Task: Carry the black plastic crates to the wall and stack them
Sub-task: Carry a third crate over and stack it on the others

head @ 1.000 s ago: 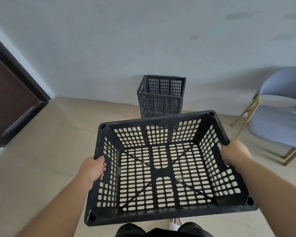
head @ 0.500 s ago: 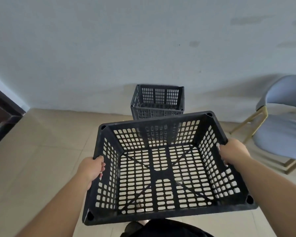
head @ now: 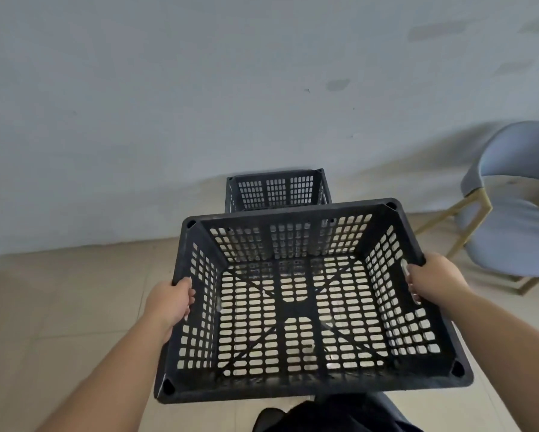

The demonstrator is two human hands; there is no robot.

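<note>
A person is holding an empty black plastic crate (head: 308, 304) out in front of the body, open side up, above a beige tiled floor (head: 59, 307). The left hand (head: 171, 302) is gripping the crate's left rim, fingers curled together over the edge, while the right hand (head: 433, 283) is clamping the right wall at what appears to be a handle slot, though the fingertips are hidden behind the plastic. Both bare forearms are reaching in from the bottom corners. Just beyond the carried crate, a second black crate (head: 277, 190) is standing against the pale wall (head: 199, 104); its lower part is hidden behind the carried crate's far rim, so what it is resting on cannot be told. A grey-blue chair (head: 517, 219) with gold legs is sitting to the right, near the wall.
</note>
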